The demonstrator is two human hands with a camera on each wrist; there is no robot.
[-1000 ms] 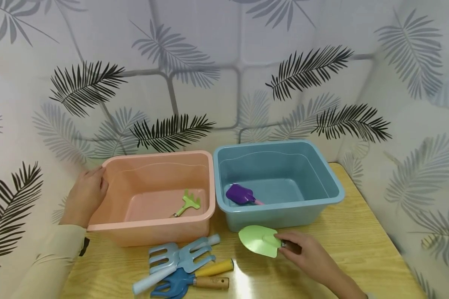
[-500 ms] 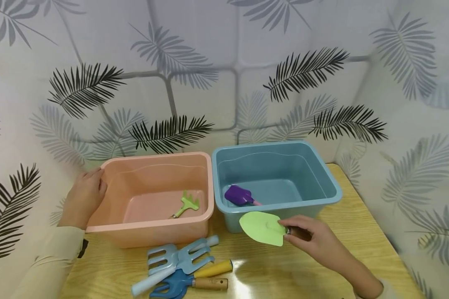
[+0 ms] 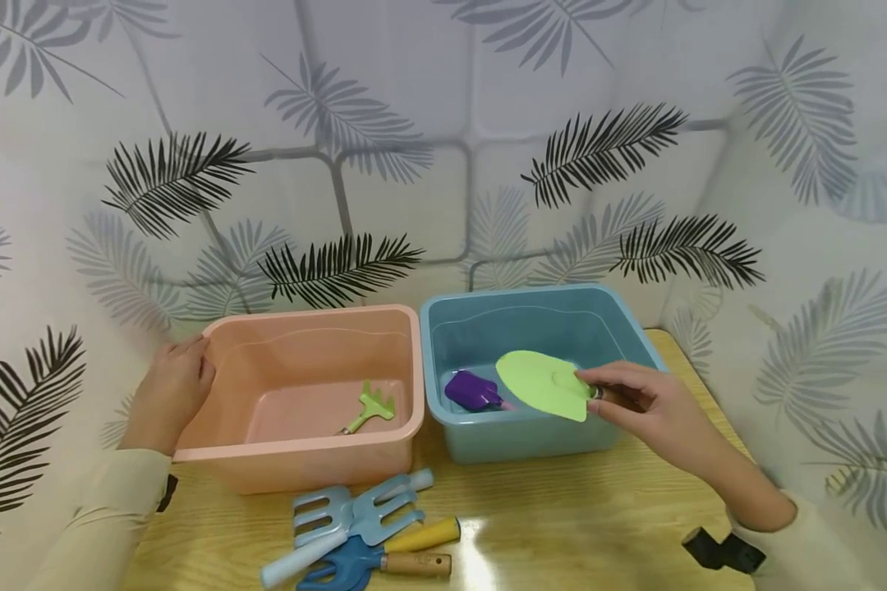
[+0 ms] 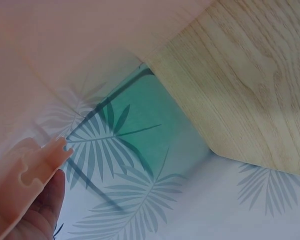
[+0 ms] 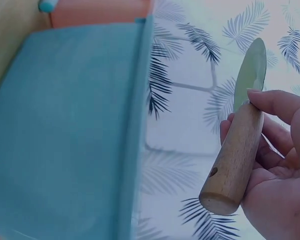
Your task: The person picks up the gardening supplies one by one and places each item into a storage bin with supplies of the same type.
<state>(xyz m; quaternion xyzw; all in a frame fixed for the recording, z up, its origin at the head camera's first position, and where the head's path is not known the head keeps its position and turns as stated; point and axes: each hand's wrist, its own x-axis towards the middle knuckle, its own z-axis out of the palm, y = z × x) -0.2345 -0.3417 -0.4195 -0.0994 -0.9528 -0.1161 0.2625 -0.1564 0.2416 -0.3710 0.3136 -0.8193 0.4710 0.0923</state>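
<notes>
My right hand pinches a green trowel by its wooden handle, fingers close to the metal collar. The trowel's light green blade points left and overlaps the blue basin in the head view, above its front rim. Inside that basin lies a purple toy shovel with a pink handle. My left hand grips the left rim of the pink basin; the left wrist view shows fingers under the rim's edge. A small green rake rests in the pink basin.
Before the pink basin, several hand tools lie piled on the wooden table: light blue forks, a dark blue fork with a wooden handle, and a yellow handle. A leaf-patterned cloth hangs behind and beside the table.
My right hand has lifted the green trowel from in front of the blue basin up and rightward to above its front rim. The left hand has kept its hold on the pink basin.
</notes>
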